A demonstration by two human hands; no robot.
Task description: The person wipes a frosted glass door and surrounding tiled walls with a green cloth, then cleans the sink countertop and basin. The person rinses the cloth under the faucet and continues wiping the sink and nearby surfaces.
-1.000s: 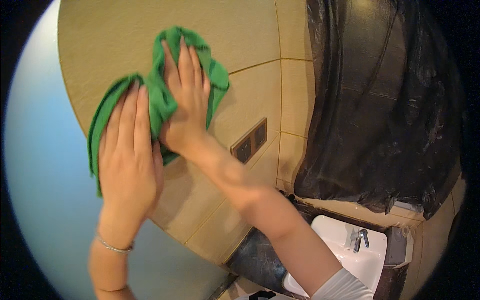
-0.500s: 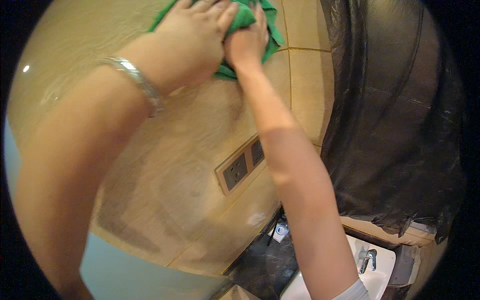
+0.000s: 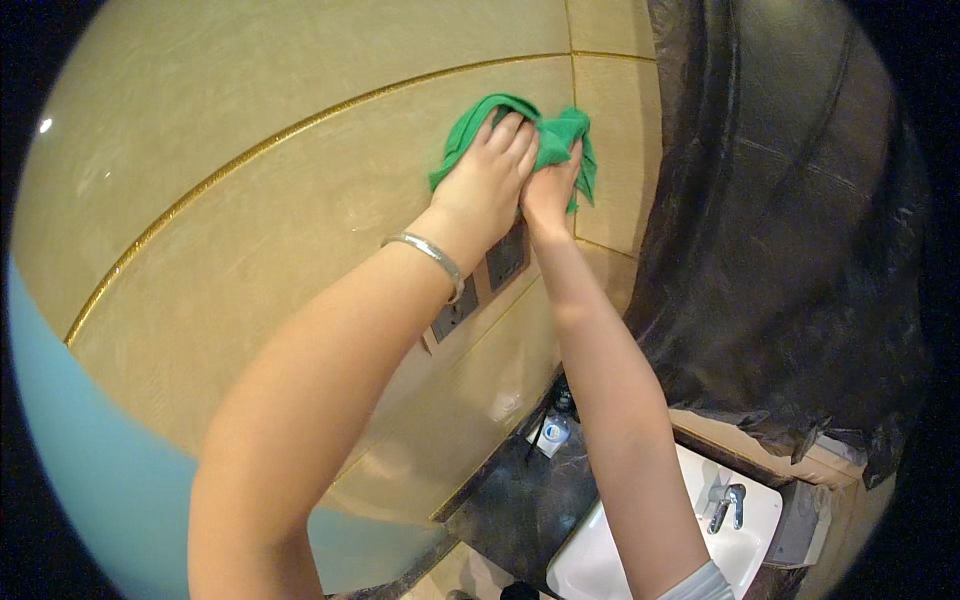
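A green cloth [image 3: 566,128] lies bunched against the beige tiled wall [image 3: 260,260], close to the corner. My left hand [image 3: 486,182], with a silver bangle at the wrist, presses the cloth's left part to the tile, fingers stretched along it. Beside it, my right hand [image 3: 549,197] has its fingers on the right part of the same cloth, their tips partly hidden in its folds. Just below the hands are wall sockets [image 3: 456,314], partly covered by my left forearm.
Black plastic sheeting [image 3: 780,250] hangs at the right. Below stand a white sink [image 3: 578,572] with a chrome tap [image 3: 728,506] and a small bottle [image 3: 552,436] on a dark counter [image 3: 500,515]. A light blue surface [image 3: 80,410] curves along the lower left. Gold lines run between the tiles.
Both hands and the cloth have come down the wall toward the sockets, now lower in view. The gold line above them, hidden or blurred before, shows plainly.
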